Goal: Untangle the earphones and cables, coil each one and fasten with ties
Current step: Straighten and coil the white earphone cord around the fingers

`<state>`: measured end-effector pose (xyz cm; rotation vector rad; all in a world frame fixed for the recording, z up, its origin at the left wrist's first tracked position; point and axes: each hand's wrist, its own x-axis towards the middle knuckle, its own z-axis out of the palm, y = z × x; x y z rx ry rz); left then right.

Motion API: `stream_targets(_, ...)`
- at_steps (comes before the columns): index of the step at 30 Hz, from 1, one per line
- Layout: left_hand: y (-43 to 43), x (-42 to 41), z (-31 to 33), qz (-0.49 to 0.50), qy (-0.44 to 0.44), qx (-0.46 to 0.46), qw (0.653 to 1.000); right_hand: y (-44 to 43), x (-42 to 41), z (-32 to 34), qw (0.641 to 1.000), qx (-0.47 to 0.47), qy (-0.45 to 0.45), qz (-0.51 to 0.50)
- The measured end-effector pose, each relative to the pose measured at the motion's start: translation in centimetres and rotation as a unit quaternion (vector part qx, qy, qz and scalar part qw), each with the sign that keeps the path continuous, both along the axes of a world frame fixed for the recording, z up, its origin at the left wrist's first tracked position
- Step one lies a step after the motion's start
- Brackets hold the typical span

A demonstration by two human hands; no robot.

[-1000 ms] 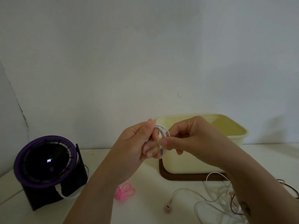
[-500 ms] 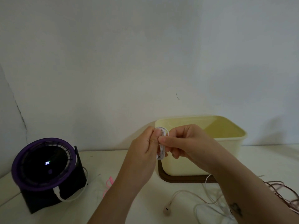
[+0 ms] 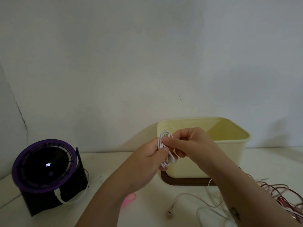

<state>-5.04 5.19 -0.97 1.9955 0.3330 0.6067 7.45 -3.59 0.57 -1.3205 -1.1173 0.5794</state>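
Note:
A small coil of white earphones [image 3: 164, 145] is held up in front of the yellow box. My left hand [image 3: 147, 163] grips the coil from the left, and my right hand [image 3: 190, 143] pinches its upper part from the right. The earbuds hang at the coil's lower right. Pink ties [image 3: 129, 198] lie on the table below my left forearm, partly hidden by it. More white earphone cable [image 3: 188, 196] with an earbud [image 3: 169, 213] lies loose on the table, and a tangle of reddish cable [image 3: 282, 195] sits at the right edge.
A pale yellow open box [image 3: 229, 154] stands on a brown tray [image 3: 180, 181] behind my hands. A purple-rimmed black fan [image 3: 44, 166] on a dark stand sits at the left, with a white cable at its base. A white wall closes off the back.
The coil has turned from face-on to edge-on and flattened between my hands. My left arm has shifted right, covering more of the pink ties.

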Motion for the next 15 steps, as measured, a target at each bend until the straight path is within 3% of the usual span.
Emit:
stream_targets(3,0.05,-0.16,0.06,-0.017,0.012,0.003,1.0,0.08,0.09,-0.02,1.0,-0.011,-0.021,-0.005)
stream_targets(9,0.08,-0.15,0.18,-0.002,0.001,-0.09,0.996,0.0,0.34,0.1,0.998,-0.022,-0.052,0.001)
stream_targets(15,-0.09,-0.3,0.35,-0.018,0.016,-0.123,0.992,0.0,0.69,-0.08,0.997,-0.036,-0.066,0.004)
